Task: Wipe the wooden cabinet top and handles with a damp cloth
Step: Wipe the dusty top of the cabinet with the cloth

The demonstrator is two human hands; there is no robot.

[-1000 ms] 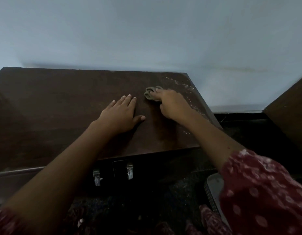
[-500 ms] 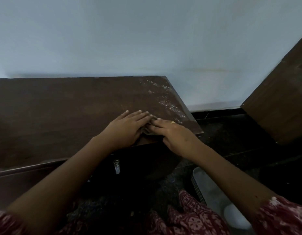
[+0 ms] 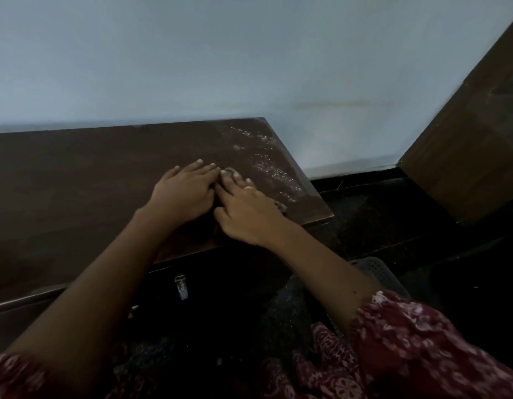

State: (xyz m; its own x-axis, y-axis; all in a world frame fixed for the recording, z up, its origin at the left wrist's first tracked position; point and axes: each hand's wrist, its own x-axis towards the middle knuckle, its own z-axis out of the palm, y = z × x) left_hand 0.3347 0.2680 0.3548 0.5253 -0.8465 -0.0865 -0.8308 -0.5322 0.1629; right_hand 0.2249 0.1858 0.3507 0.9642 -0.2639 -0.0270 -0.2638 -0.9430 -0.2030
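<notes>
Right grip (image 3: 249,214): my right hand lies palm down on the cloth, fingers stretched flat and pressed together over it, a ring (image 3: 248,187) on one finger. It presses the cloth rather than pinching it.
Left grip (image 3: 186,194): my left hand lies flat on the wood just beside the right grip, fingers straight and close together, nothing under it that I can see. Its fingertips touch the right grip's fingertips.
Cloth (image 3: 281,206): a small dull greenish rag, mostly hidden beneath my right grip. One bit shows past my fingertips, another sticks out from under the outer edge of the hand.
Cabinet top (image 3: 77,180): dark brown wood under both grips, running far off to the left of my left grip. Its right front corner is near my right grip, just past the wrist side.
Wet specks (image 3: 263,165): a scatter of pale glinting spots on the wood beyond and to the right of my right grip, along the right edge.
Handle (image 3: 181,286): a small metal piece on the dark cabinet front, below my grips and between my forearms.
Wall (image 3: 220,67): pale blue, beyond the far edge of the top.
Sleeves (image 3: 416,341): red with a white print, at my right elbow; the same print at the lower left.
Wooden panel (image 3: 465,145): brown, well off to the right of my right grip.
</notes>
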